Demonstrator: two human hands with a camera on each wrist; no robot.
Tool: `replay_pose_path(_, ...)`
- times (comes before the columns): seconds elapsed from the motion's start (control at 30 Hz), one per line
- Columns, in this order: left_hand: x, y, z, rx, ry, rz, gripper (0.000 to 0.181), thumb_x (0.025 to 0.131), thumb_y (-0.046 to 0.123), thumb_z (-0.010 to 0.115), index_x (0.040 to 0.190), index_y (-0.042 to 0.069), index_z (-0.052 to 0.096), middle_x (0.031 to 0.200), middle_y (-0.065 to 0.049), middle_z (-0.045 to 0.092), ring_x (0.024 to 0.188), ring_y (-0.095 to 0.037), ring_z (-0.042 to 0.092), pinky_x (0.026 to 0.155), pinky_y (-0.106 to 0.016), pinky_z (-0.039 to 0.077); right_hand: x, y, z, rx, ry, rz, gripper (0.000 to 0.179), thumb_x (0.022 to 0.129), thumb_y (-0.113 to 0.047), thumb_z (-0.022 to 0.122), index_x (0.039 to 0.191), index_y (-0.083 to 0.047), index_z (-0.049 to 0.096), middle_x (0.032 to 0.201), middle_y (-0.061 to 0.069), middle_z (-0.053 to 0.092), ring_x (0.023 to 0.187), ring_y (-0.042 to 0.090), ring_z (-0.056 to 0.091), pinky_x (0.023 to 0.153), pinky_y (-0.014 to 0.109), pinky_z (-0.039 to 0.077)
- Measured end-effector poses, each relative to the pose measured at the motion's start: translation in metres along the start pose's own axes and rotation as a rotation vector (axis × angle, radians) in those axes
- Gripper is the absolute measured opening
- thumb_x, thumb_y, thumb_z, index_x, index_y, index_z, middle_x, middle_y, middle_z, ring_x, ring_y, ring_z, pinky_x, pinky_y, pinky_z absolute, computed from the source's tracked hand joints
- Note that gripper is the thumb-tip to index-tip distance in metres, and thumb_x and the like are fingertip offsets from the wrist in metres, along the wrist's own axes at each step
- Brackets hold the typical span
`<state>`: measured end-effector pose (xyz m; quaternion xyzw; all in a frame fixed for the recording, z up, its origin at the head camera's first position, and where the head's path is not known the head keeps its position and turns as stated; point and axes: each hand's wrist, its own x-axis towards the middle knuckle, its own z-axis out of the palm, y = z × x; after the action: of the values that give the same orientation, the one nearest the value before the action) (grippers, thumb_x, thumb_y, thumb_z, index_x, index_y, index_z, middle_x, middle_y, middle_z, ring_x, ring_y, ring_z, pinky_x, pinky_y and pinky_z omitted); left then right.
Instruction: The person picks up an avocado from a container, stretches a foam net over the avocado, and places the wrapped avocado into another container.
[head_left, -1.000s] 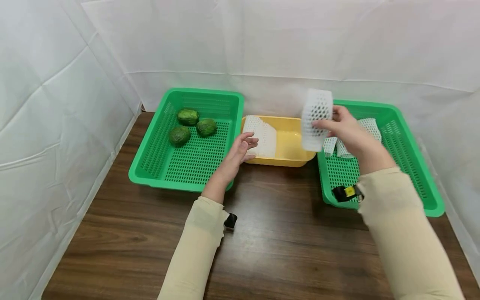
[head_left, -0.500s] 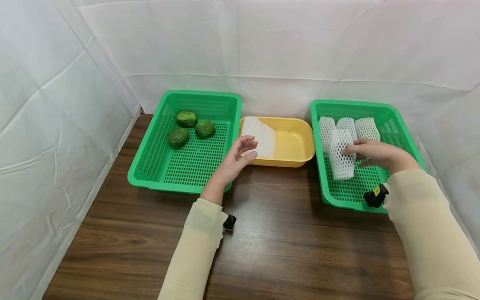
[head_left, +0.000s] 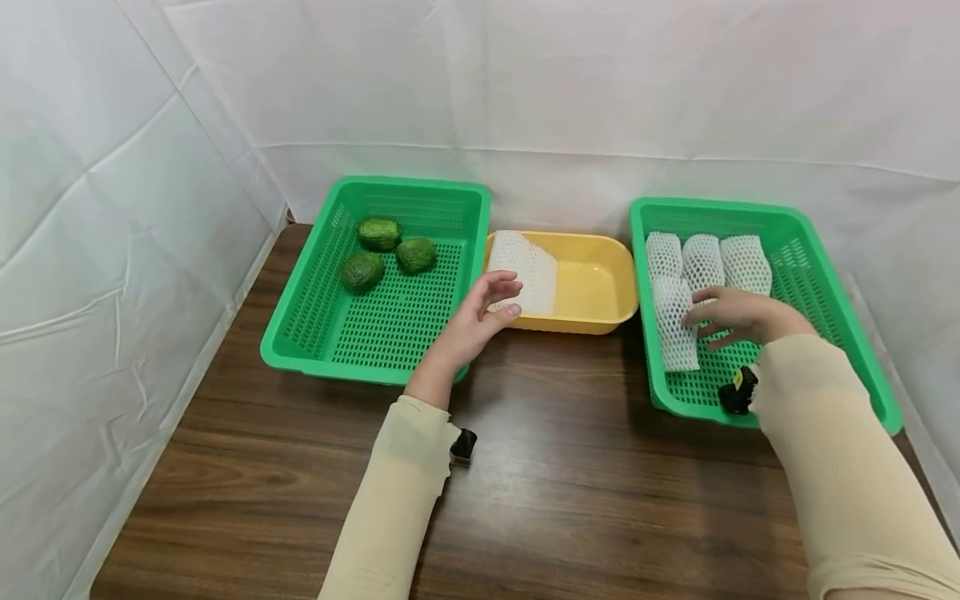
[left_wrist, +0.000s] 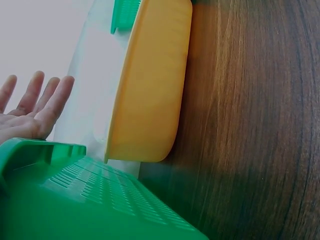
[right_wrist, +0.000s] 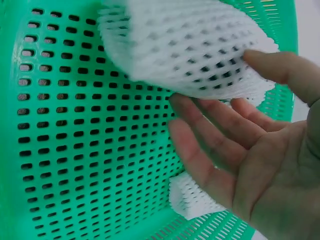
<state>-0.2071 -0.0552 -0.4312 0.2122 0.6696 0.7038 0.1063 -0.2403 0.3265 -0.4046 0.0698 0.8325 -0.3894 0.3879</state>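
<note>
My right hand (head_left: 738, 315) is inside the right green basket (head_left: 825, 275), at the side of a white foam net sleeve (head_left: 676, 325) lying along the left wall. Its thumb and fingertips touch the sleeve with a wide gap between them, as the right wrist view shows. Something dark shows through the sleeve's mesh (right_wrist: 215, 70). Several more foam sleeves, one of them a rounded sleeve (head_left: 746, 262), lie at the back of that basket. My left hand (head_left: 480, 312), fingers loosely bent, hovers with nothing in it by the front left of the yellow tray (head_left: 600, 287). Flat foam sleeves (head_left: 536, 275) lie in the tray.
A left green basket (head_left: 300, 333) holds three dark green avocado-like fruits (head_left: 362, 272). Both baskets and the tray stand in a row on a dark wooden table (head_left: 562, 467). White sheeting (head_left: 555, 83) hangs behind and on the sides.
My right hand has carried the filled sleeve from above the tray into the right basket. Since half a second ago the sleeve has shifted left against the wall. My left hand stays nearly still.
</note>
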Motion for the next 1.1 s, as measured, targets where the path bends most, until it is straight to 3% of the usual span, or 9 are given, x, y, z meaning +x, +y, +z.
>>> replay_pose_path(0.27, -0.001, 0.0, 0.001, 0.009, 0.0, 0.001, 0.045, 0.094, 0.009, 0.051, 0.135, 0.002, 0.033, 0.136, -0.018, 0.041, 0.127, -0.021, 0.038, 0.099, -0.038, 0.037, 0.0, -0.001, 0.004, -0.008, 0.025, 0.027, 0.068, 0.093, -0.03, 0.055, 0.133, 0.009, 0.016, 0.126, 0.033, 0.03, 0.113, 0.046, 0.045, 0.081, 0.046, 0.05)
replay_pose_path(0.53, -0.001, 0.001, 0.001, 0.023, -0.003, 0.007, 0.043, 0.095, 0.009, 0.051, 0.134, 0.002, 0.036, 0.135, -0.02, 0.041, 0.126, -0.022, 0.038, 0.098, -0.038, 0.038, 0.007, 0.003, 0.001, 0.066, 0.024, 0.02, 0.035, 0.094, -0.013, 0.048, 0.115, 0.008, 0.029, 0.115, 0.03, 0.036, 0.089, 0.031, 0.062, 0.081, 0.044, 0.05)
replay_pose_path(0.77, 0.0, 0.0, 0.002, 0.031, -0.003, 0.012, 0.043, 0.094, 0.009, 0.052, 0.133, 0.001, 0.037, 0.135, -0.022, 0.041, 0.125, -0.022, 0.039, 0.097, -0.037, 0.038, 0.002, 0.005, -0.003, -0.053, -0.021, 0.024, 0.033, 0.095, -0.02, 0.049, 0.11, 0.007, 0.037, 0.124, 0.034, 0.035, 0.107, 0.044, 0.052, 0.081, 0.048, 0.049)
replay_pose_path(0.87, 0.001, 0.0, 0.003, 0.03, 0.001, 0.01, 0.042, 0.094, 0.009, 0.052, 0.133, 0.0, 0.038, 0.135, -0.021, 0.042, 0.125, -0.021, 0.039, 0.097, -0.036, 0.039, -0.005, -0.003, -0.006, -0.11, 0.022, 0.007, 0.031, 0.094, -0.023, 0.049, 0.104, 0.006, 0.044, 0.122, 0.032, 0.038, 0.111, 0.047, 0.047, 0.078, 0.048, 0.05)
replay_pose_path(0.97, 0.001, 0.0, 0.002, 0.028, 0.0, 0.004, 0.042, 0.094, 0.009, 0.052, 0.133, 0.0, 0.038, 0.134, -0.02, 0.042, 0.125, -0.021, 0.039, 0.098, -0.036, 0.038, -0.016, -0.017, -0.01, -0.117, 0.111, -0.054, 0.032, 0.096, -0.025, 0.047, 0.104, 0.006, 0.04, 0.116, 0.028, 0.041, 0.107, 0.045, 0.05, 0.077, 0.046, 0.05)
replay_pose_path(1.1, -0.001, 0.001, 0.001, 0.025, 0.002, -0.013, 0.043, 0.094, 0.008, 0.052, 0.133, 0.0, 0.037, 0.134, -0.019, 0.042, 0.125, -0.021, 0.039, 0.099, -0.035, 0.038, -0.032, -0.041, -0.005, -0.018, 0.256, -0.183, 0.045, 0.097, -0.034, 0.046, 0.117, 0.003, 0.031, 0.117, 0.024, 0.043, 0.094, 0.022, 0.06, 0.075, 0.037, 0.052)
